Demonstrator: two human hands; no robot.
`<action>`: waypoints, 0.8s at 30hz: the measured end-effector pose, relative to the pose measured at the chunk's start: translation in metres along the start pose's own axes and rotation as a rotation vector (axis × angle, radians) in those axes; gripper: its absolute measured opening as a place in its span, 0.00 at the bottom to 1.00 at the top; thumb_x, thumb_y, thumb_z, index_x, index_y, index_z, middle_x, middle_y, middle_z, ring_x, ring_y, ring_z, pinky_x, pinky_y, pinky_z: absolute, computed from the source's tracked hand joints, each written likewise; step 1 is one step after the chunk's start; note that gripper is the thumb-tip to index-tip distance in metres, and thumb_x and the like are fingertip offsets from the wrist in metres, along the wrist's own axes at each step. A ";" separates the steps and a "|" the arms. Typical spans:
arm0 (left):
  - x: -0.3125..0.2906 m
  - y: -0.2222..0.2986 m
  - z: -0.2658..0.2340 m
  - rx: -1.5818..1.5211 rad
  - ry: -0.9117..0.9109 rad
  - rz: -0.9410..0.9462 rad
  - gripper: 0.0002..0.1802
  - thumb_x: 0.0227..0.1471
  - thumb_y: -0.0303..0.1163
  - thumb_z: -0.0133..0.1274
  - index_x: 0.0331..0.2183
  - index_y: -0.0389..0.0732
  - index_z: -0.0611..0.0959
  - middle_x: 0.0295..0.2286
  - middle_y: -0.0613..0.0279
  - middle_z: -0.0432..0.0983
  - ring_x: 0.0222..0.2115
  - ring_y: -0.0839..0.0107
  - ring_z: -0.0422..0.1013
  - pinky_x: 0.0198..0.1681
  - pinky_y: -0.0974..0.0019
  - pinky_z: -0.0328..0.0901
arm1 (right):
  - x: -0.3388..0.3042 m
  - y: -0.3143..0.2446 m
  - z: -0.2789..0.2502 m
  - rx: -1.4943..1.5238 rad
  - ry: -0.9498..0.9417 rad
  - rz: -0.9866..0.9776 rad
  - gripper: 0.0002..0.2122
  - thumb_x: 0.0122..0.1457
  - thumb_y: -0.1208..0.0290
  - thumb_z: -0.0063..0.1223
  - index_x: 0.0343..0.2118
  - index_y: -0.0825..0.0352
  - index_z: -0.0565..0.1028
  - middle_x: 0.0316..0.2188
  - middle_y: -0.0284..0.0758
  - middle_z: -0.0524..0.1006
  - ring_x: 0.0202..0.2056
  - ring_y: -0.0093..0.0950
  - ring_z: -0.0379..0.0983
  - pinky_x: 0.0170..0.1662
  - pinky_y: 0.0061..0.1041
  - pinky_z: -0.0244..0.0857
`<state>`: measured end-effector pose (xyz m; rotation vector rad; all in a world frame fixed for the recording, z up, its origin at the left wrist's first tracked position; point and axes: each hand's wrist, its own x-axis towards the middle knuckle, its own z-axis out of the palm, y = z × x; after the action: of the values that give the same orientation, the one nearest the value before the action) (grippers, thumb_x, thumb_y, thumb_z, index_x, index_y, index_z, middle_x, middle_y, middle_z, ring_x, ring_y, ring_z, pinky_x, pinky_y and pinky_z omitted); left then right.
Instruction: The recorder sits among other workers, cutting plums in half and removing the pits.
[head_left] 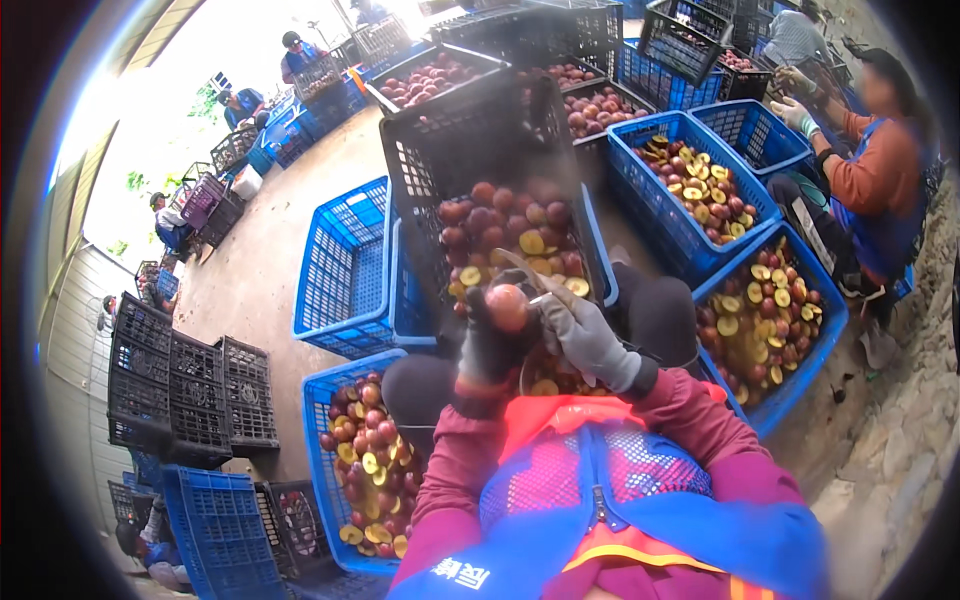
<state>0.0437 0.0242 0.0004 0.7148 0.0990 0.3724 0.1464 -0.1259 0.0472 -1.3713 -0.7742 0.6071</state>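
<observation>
A whole reddish plum (508,307) is held up in my left hand (483,345), whose dark-gloved fingers are closed around it. My right hand (592,342), in a grey glove, grips a knife (522,266) with its blade beside the plum; the handle is mostly hidden in the fist. Just beyond both hands, a black crate (415,165) leans toward me, and whole plums (500,222) fill its near part. Several cut halves with yellow flesh (577,286) lie at its near edge. More fruit shows below my hands, partly covered by my arms.
Blue crates of halved plums stand at my left knee (312,420) and right (838,310), with another (690,262) farther right. An empty blue crate (345,262) sits left. A gloved co-worker (880,180) sits at the right. Black crates (170,375) are stacked far left.
</observation>
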 end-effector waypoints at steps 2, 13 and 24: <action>-0.012 -0.017 -0.031 0.350 0.168 0.068 0.28 0.64 0.41 0.61 0.58 0.38 0.71 0.47 0.57 0.77 0.46 0.64 0.76 0.56 0.60 0.70 | -0.015 0.000 0.004 -0.024 -0.004 0.036 0.20 0.73 0.73 0.44 0.65 0.70 0.71 0.45 0.38 0.81 0.40 0.27 0.78 0.43 0.28 0.74; -0.043 -0.037 0.032 1.112 0.142 0.611 0.38 0.57 0.30 0.62 0.62 0.32 0.62 0.42 0.50 0.80 0.41 0.55 0.79 0.56 0.52 0.69 | -0.045 0.028 0.007 -0.315 0.155 -0.307 0.21 0.73 0.63 0.50 0.61 0.71 0.71 0.32 0.57 0.81 0.34 0.53 0.82 0.37 0.44 0.74; -0.042 -0.076 -0.014 0.906 0.100 0.216 0.29 0.64 0.44 0.59 0.57 0.36 0.71 0.44 0.55 0.78 0.46 0.62 0.77 0.54 0.53 0.72 | -0.057 0.029 -0.006 -0.687 0.089 -0.159 0.18 0.74 0.57 0.42 0.59 0.64 0.68 0.26 0.53 0.81 0.29 0.57 0.78 0.34 0.55 0.70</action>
<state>0.0246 -0.0347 -0.0619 1.6098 0.2957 0.5750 0.1177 -0.1705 0.0110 -1.9188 -1.0615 0.1447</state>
